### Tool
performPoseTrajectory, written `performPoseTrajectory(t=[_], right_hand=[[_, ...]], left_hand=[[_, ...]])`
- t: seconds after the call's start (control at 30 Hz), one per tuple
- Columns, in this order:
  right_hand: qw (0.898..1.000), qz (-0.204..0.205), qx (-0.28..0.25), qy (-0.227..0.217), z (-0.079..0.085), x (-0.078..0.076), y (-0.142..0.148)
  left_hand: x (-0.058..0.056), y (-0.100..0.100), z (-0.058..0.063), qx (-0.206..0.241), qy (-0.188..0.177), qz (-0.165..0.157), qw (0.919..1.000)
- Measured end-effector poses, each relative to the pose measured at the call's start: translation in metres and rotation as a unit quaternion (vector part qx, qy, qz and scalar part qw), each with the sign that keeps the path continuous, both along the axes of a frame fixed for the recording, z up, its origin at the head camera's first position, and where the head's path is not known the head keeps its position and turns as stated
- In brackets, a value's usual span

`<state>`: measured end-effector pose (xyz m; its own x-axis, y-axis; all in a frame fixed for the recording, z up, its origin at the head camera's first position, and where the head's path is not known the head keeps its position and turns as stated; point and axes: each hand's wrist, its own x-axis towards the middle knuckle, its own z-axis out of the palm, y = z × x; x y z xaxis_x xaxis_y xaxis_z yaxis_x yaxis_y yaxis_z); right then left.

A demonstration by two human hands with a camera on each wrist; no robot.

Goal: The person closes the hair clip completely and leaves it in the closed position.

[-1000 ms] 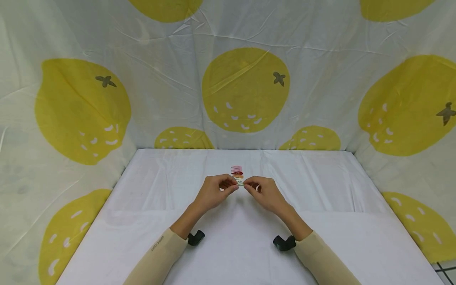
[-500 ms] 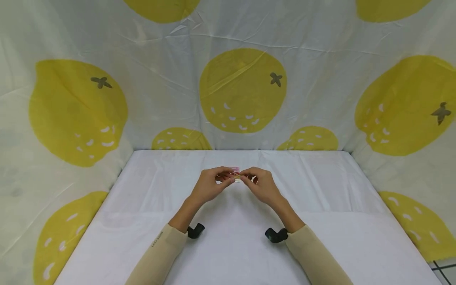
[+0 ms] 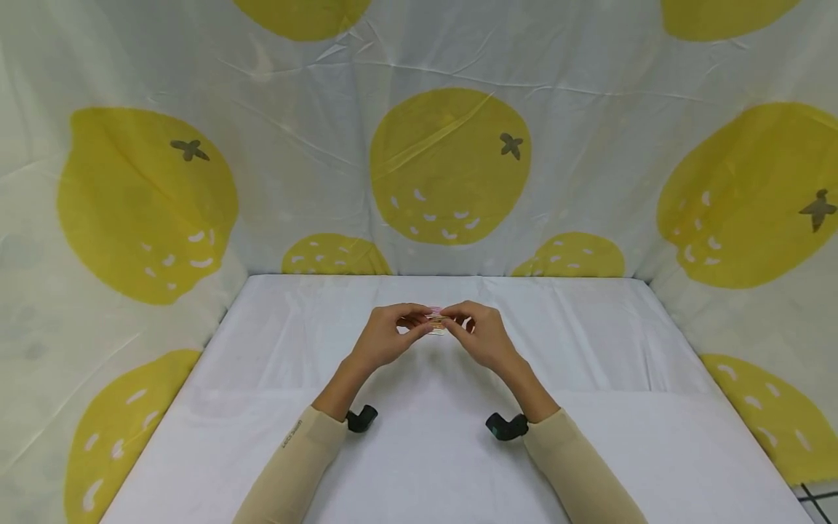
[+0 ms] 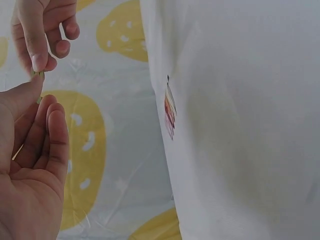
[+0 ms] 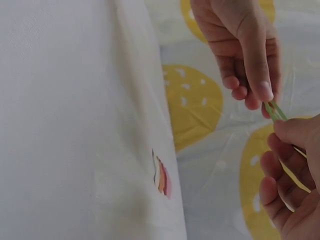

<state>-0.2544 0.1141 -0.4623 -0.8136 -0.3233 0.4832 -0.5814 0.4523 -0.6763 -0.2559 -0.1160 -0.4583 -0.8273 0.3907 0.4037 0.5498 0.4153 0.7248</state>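
Note:
A slim green snap hair clip (image 5: 275, 111) is held up between the two hands, above the table. My left hand (image 3: 388, 336) pinches one end of it between thumb and forefinger. The thumb and fingers of my right hand (image 3: 483, 336) pinch the other end, so much of the clip is covered. Behind the hands, a row of several hair clips (image 4: 170, 112) lies side by side on the white cloth, in pink, red, orange and paler colours. In the head view the fingers partly hide this row.
A white cloth (image 3: 419, 466) covers the table. Around its back and sides hangs a pale curtain (image 3: 314, 160) printed with large yellow fruit. Dark wrist cameras (image 3: 507, 427) stick out from the beige sleeves (image 3: 583, 466) over the table.
Both hands have risen and moved slightly away from the body with the green hair clip between them. They now overlap the row of clips, which showed more fully a second ago.

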Motion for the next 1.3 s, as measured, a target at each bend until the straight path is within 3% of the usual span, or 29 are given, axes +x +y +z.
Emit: performPoseTrajectory(t=[0.27,1.3], right_hand=[[1.0,-0.022,0.014,-0.011,0.0056,-0.002,0.0051],[1.0,-0.002,-0.023,-0.018,0.0025,-0.0021,0.0028]], left_hand=[[-0.0049,0.0037,-0.0004,-0.007,0.034,0.004,0.9994],[0.0011,0.0028,0.0021,0.02,0.046,0.02,0.9985]])
